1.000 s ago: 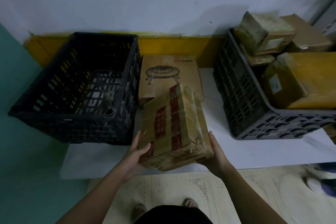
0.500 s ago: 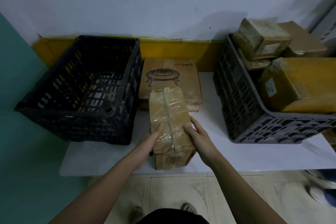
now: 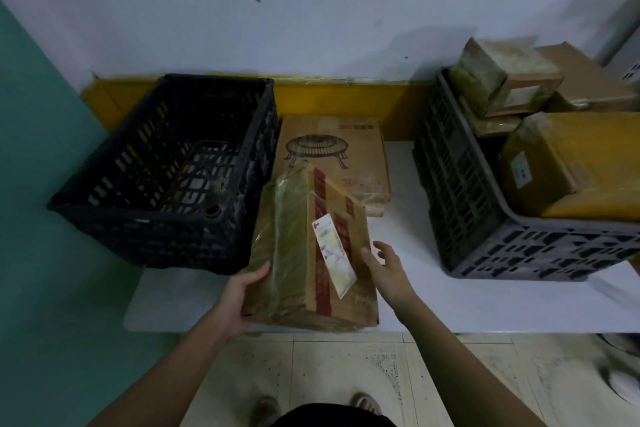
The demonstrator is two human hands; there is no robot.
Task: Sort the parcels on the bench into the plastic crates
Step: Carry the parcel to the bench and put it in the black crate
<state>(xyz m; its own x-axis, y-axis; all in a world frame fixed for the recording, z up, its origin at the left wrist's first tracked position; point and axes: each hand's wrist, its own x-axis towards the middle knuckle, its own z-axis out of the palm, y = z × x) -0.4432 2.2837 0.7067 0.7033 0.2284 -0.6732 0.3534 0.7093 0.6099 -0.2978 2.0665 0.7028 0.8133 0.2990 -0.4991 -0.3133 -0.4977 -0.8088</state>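
Left hand (image 3: pixel 239 302) grips near-left corner of tape-wrapped brown cardboard parcel with white label (image 3: pixel 311 253), fingers curled beneath, thumb on top. Right hand (image 3: pixel 384 270) beside parcel's right edge, fingers spread loosely. Parcel tilted over white bench (image 3: pixel 485 298) front edge, between empty black plastic crate (image 3: pixel 166 177) and filled grey plastic crate (image 3: pixel 502 236).

The flat box (image 3: pixel 332 156) lies on the bench (image 3: pixel 433 291). Left of it: the empty crate (image 3: pixel 166 170). Right: the loaded crate (image 3: pixel 502 225). In front, apparently overlapping it: the held parcel (image 3: pixel 311 253).
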